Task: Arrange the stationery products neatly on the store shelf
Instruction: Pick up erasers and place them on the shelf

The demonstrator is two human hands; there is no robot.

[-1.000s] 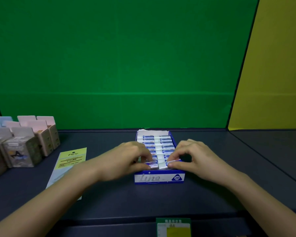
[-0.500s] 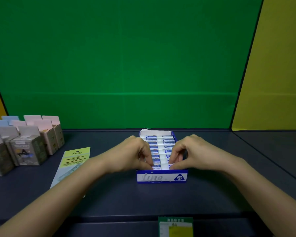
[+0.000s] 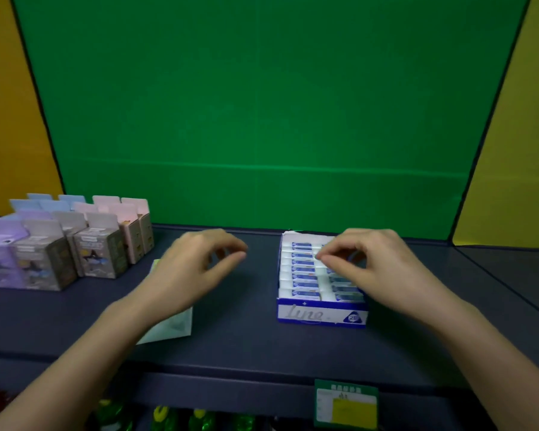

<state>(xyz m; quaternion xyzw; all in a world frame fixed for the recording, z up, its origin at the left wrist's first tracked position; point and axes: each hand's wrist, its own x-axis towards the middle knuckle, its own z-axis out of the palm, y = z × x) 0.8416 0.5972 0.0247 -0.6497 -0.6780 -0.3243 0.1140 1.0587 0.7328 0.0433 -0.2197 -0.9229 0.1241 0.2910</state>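
An open blue-and-white display box (image 3: 321, 315) marked "Line 2B" stands on the dark shelf (image 3: 246, 346), right of centre. It holds several white erasers with blue sleeves (image 3: 299, 269), lying in rows. My right hand (image 3: 374, 269) hovers over the box's right half, thumb and forefinger pinched together at the erasers' tops. Blur hides whether it grips one. My left hand (image 3: 193, 269) is off the box to its left, above the shelf, with fingers loosely curled and nothing in them.
Several small upright cartons (image 3: 100, 256) in pink, blue and purple stand grouped at the far left. A flat pale packet (image 3: 171, 328) lies under my left wrist. A green price tag (image 3: 346, 404) hangs on the shelf's front edge, with green items (image 3: 162, 418) below.
My left hand has left the box and moved to the left over the flat packet. My right hand has slid from the box's front toward its back rows. The view has shifted left.
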